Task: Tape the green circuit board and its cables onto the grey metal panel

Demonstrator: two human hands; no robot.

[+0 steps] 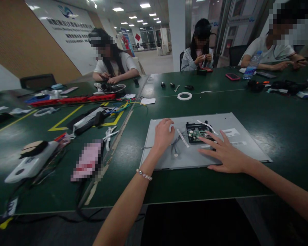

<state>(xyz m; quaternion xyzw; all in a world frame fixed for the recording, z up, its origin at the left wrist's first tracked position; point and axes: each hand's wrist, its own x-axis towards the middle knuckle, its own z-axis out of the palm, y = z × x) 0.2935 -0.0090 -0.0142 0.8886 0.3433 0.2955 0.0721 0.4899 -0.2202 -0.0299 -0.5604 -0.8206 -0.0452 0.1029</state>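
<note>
A grey metal panel lies flat on the green table in front of me. A small green circuit board in a black frame sits near its middle, with white ribbon strips and thin wires beside it. My left hand rests on the panel left of the board, fingers curled down onto the surface, nothing seen in them. My right hand lies flat on the panel, fingers spread, fingertips reaching the board's lower right edge.
A white tape ring lies beyond the panel. At the left are a red power strip, cables, a white device and yellow floor-style tape lines. Three people work at the far side, with a pink phone and a water bottle.
</note>
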